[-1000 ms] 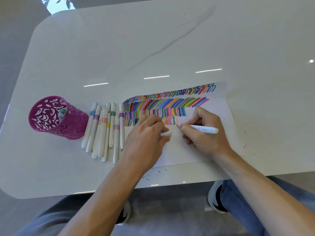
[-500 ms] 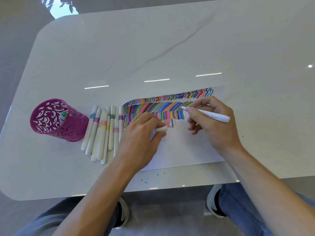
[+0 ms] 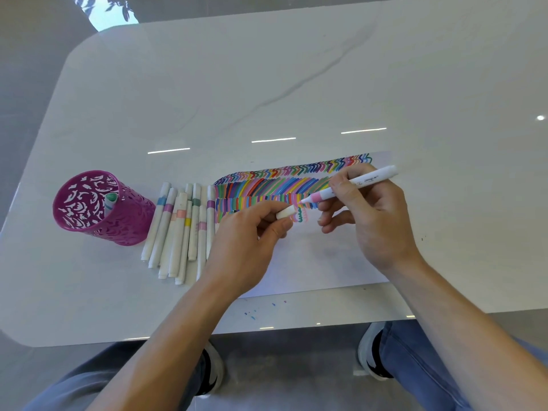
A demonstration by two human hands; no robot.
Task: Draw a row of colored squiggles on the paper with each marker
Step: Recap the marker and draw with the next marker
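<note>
Near edge: two shoes (image 3: 212, 372) on the floor under the bench (image 3: 296, 84), with small ink specks (image 3: 252, 314) on the bench at 6 o'clock of the paper (image 3: 320, 262).

Left hand (image 3: 246, 247): fingers curled, thumb and forefinger pinching a white cap (image 3: 286, 213), open end facing 2 o'clock.

Right hand (image 3: 376, 221): pen grip, pinching a white marker (image 3: 353, 185) with a pink band. The tip points to 8 o'clock, just beside the cap but apart from it. Can't tell if the tip touches the paper.

The paper lies flat under both hands. Colored squiggles (image 3: 267, 188) fill its far part in rows, and the short newest row sits between the two hands.

At 9 o'clock of the paper: a bunch of capped markers (image 3: 181, 232) lying side by side, the nearest one touching the paper edge.

Further out at 9 o'clock: a pink cutout cup (image 3: 118, 223), upright, with one green-capped marker (image 3: 110, 200) inside.
</note>
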